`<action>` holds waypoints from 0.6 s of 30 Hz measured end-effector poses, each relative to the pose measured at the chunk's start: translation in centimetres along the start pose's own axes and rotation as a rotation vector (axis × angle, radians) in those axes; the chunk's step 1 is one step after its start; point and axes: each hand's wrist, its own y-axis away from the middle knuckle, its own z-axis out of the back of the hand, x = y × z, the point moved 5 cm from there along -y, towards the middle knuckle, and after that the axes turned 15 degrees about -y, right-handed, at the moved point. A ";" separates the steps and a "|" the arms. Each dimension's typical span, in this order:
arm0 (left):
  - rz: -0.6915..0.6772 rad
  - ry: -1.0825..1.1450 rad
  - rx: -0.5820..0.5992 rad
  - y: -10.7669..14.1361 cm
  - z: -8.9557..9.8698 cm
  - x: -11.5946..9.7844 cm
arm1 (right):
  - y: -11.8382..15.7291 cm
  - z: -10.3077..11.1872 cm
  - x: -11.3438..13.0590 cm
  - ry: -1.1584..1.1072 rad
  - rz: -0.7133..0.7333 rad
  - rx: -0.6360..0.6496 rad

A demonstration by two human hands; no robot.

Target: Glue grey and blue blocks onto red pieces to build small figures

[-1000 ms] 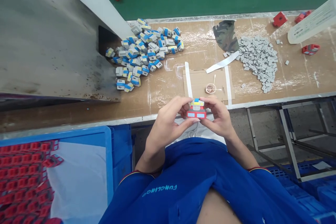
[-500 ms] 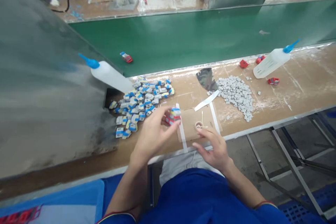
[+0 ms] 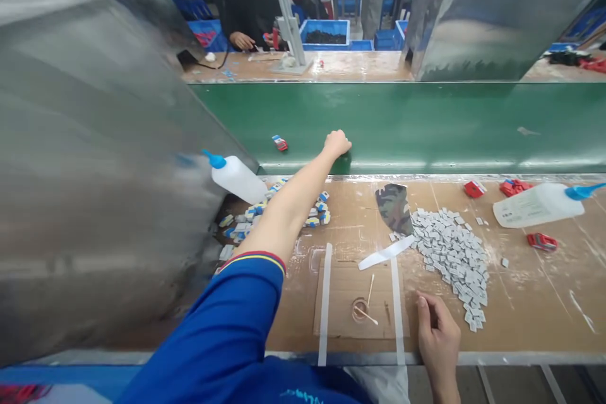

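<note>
My left hand [image 3: 338,143] reaches out over the green conveyor belt [image 3: 426,120], its fingers closed round the small toy car. Almost all of that car is hidden by the hand; only a pale speck shows at the fingertips. Another red, white and blue toy car [image 3: 279,142] lies on the belt to the left. My right hand [image 3: 439,334] rests low at the table's front, fingers curled in with nothing visible in them. Left of it, a piece of cardboard [image 3: 341,322] holds a small round cup [image 3: 356,310] and cotton swabs [image 3: 371,290]. Small grey tiles [image 3: 449,252] are heaped just beyond that hand.
Blue, yellow and grey parts [image 3: 250,214] lie partly behind my left arm. Squeeze bottles rest at left [image 3: 239,180] and right [image 3: 537,205]. Red car pieces [image 3: 542,242] and a camouflage scrap [image 3: 395,208] lie about. A metal panel [image 3: 104,170] stands at left; a co-worker [image 3: 250,12] sits across.
My left hand has moved from above the table out over the belt with the toy car. My right hand has left the cup and moved right. The view has tilted up.
</note>
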 end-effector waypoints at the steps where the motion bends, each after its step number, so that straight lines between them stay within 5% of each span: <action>1: -0.004 -0.039 0.022 0.2 0.1 -0.2 | -0.1 0.0 -0.1 -0.003 -0.017 -0.012; 5: -0.013 -0.170 0.104 3.1 1.0 -0.9 | -0.8 0.2 -0.2 -0.010 -0.048 -0.017; 9: -0.009 -0.253 0.197 12.9 3.6 1.6 | -1.8 0.7 -0.4 0.007 -0.038 0.021; 11: -0.078 -0.225 0.301 20.8 5.9 4.1 | -2.1 1.0 -0.2 0.024 -0.036 0.023; 14: -0.309 0.001 0.669 33.9 9.5 8.6 | -2.6 1.1 0.6 0.054 -0.022 0.007; 16: -0.186 0.039 0.654 39.7 13.0 13.3 | -2.6 1.1 1.2 0.061 0.008 -0.014; 18: 0.109 -0.050 0.451 41.9 16.7 18.9 | -2.6 1.1 1.7 0.064 0.053 -0.034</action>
